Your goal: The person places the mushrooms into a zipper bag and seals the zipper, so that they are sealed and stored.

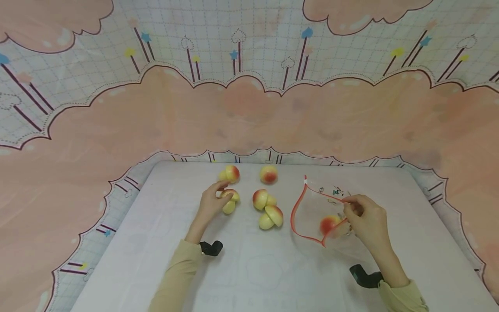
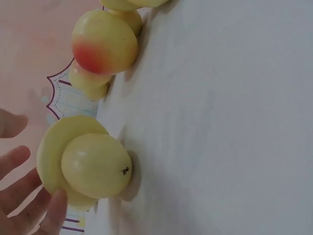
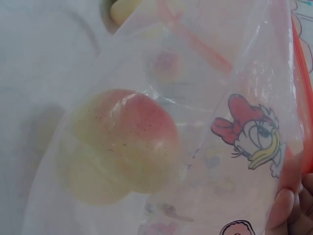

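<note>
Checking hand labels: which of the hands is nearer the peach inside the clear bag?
Right. The right hand pinches the clear bag beside the bagged peach; the left hand grips a loose peach across the table.

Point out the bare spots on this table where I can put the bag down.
Bare cloth lies along the near edge of the table between the two forearms, and on the far left beside the left hand. The middle is crowded: mushroom toys sit between that hand and the bag, which the right hand holds.

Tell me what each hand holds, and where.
Left hand grips a mushroom toy by its cap; right hand pinches the clear zip bag at its red-edged rim.
</note>
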